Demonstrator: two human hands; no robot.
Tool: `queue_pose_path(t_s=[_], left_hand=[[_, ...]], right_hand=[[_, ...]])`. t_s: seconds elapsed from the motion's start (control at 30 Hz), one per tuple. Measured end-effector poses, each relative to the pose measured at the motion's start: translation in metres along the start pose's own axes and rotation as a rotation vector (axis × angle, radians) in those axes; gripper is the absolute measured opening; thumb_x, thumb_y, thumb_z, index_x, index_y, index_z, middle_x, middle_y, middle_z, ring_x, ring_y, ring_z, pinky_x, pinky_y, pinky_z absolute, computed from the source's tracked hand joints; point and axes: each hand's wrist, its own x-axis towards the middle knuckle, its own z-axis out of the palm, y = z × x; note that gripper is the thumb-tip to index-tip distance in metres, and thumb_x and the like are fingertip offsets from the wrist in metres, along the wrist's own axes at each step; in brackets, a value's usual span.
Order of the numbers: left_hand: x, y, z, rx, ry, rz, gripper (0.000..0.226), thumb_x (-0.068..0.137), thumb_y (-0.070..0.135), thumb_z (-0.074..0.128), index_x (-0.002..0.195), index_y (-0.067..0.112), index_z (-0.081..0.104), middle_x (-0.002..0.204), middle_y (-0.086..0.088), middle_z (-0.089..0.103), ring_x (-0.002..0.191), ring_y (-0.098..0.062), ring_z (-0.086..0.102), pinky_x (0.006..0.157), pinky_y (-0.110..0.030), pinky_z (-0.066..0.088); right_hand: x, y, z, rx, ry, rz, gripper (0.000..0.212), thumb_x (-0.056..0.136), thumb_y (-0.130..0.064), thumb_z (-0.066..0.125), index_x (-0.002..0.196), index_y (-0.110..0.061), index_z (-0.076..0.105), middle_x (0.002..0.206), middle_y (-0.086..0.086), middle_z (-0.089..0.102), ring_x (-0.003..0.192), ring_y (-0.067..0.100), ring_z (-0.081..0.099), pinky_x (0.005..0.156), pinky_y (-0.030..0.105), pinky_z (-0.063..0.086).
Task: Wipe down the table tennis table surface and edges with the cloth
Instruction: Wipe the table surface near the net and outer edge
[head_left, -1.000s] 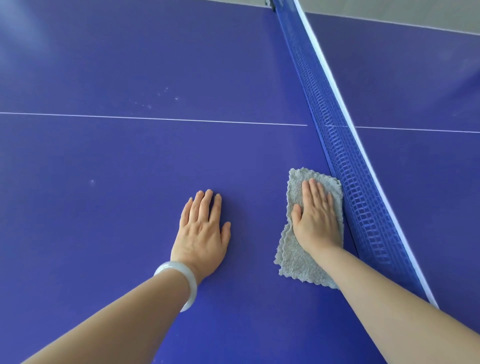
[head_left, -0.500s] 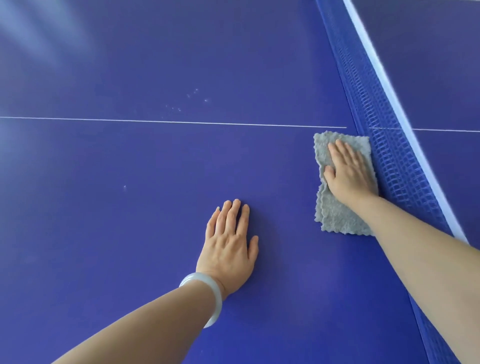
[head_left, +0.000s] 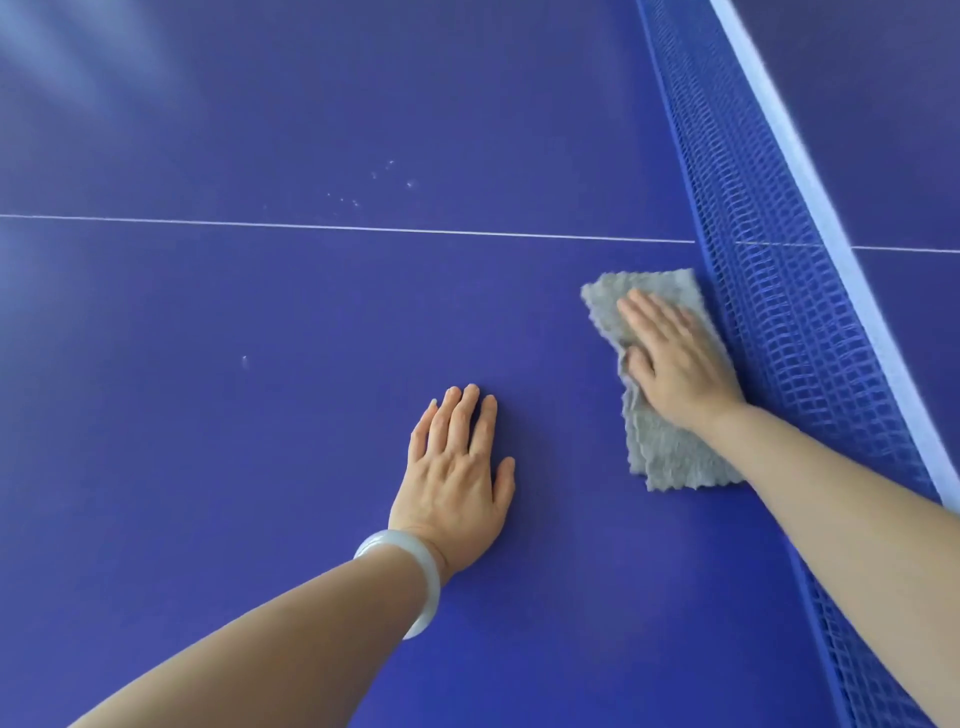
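Grey cloth (head_left: 670, 452) under flat right hand (head_left: 675, 364) beside net (head_left: 779, 312), left hand (head_left: 457, 478) on table (head_left: 208, 415)

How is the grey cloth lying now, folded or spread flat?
Folded: the cloth shows doubled layers at its near edge, under the flat right hand.

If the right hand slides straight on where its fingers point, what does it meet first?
The right hand, flat on the cloth, would cross bare table and meet the white line first. Its fingers seem to point slightly away from the net.
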Motion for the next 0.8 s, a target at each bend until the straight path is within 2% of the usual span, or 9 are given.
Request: queue_pose_path(t_s=[0.07,0.13,0.2,0.3,0.43,0.6,0.63,0.67,0.8], left_hand=[[0.0,-0.001,0.001,-0.008,0.01,0.003,0.065,0.097,0.042,0.026,0.152,0.008,0.031,0.159,-0.011,0.027,0.149,-0.027,0.017,0.123,-0.037,0.001],[-0.001,-0.003,0.001,-0.022,0.006,0.006,0.063,0.098,0.04,0.035,0.152,0.007,0.031,0.159,-0.012,0.027,0.149,-0.028,0.017,0.123,-0.037,0.0],[-0.002,-0.004,0.002,-0.024,0.013,0.009,0.062,0.099,0.038,0.041,0.152,0.007,0.031,0.159,-0.012,0.026,0.149,-0.028,0.017,0.123,-0.038,0.001],[-0.001,-0.004,0.002,-0.028,0.017,0.004,0.062,0.099,0.038,0.042,0.152,0.007,0.031,0.159,-0.011,0.026,0.149,-0.028,0.017,0.123,-0.038,0.002],[-0.001,-0.002,0.003,-0.036,0.016,0.0,0.062,0.099,0.038,0.039,0.152,0.008,0.029,0.159,-0.011,0.026,0.149,-0.028,0.015,0.123,-0.038,0.001],[-0.001,-0.002,0.004,-0.027,0.034,-0.004,0.062,0.099,0.039,0.038,0.152,0.009,0.028,0.159,-0.01,0.024,0.149,-0.028,0.014,0.123,-0.038,0.001],[-0.001,-0.002,0.004,-0.029,0.034,-0.005,0.062,0.099,0.039,0.038,0.152,0.009,0.028,0.159,-0.01,0.024,0.149,-0.028,0.014,0.123,-0.038,0.001],[-0.001,-0.002,0.005,-0.029,0.034,-0.007,0.062,0.099,0.039,0.038,0.152,0.009,0.028,0.159,-0.01,0.024,0.149,-0.028,0.014,0.123,-0.038,0.001],[-0.001,-0.004,0.005,-0.04,0.041,0.01,0.061,0.099,0.039,0.039,0.151,0.009,0.03,0.158,-0.01,0.025,0.149,-0.029,0.016,0.123,-0.039,0.004]], right_hand=[[0.013,0.007,-0.001,-0.009,-0.025,0.266,0.061,0.1,-0.04,0.01,0.158,-0.022,0.002,0.167,-0.002,-0.002,0.153,0.012,-0.005,0.125,0.039,-0.001],[0.009,-0.022,0.001,0.036,-0.027,0.349,0.062,0.101,-0.04,0.01,0.158,-0.02,-0.001,0.167,0.0,-0.005,0.153,0.015,-0.007,0.125,0.041,-0.002],[-0.026,-0.06,0.009,0.061,0.003,0.311,0.062,0.102,-0.038,0.013,0.159,-0.016,0.001,0.167,0.003,-0.002,0.153,0.019,-0.005,0.125,0.044,0.001],[-0.122,-0.097,0.018,0.034,0.023,0.147,0.06,0.104,-0.037,0.016,0.159,-0.015,0.005,0.167,0.003,0.001,0.154,0.019,-0.001,0.125,0.044,0.005],[-0.176,-0.069,0.018,0.016,-0.01,0.134,0.06,0.104,-0.04,0.013,0.159,-0.018,0.007,0.167,0.001,0.003,0.153,0.017,0.0,0.124,0.043,0.008],[-0.102,-0.065,0.008,0.063,-0.029,0.589,0.062,0.102,-0.04,0.01,0.158,-0.017,-0.005,0.166,0.003,-0.008,0.153,0.019,-0.008,0.125,0.044,0.001],[-0.094,-0.076,0.007,0.091,-0.024,0.618,0.062,0.103,-0.039,0.011,0.158,-0.015,-0.005,0.166,0.004,-0.008,0.153,0.021,-0.009,0.124,0.046,0.001],[-0.095,-0.09,0.008,0.101,-0.017,0.572,0.062,0.103,-0.038,0.013,0.158,-0.014,-0.004,0.166,0.006,-0.007,0.153,0.022,-0.008,0.124,0.046,0.001],[-0.188,-0.137,0.023,0.046,0.017,0.055,0.061,0.104,-0.036,0.021,0.159,-0.014,0.008,0.167,0.002,0.002,0.154,0.019,-0.001,0.123,0.046,0.01]])
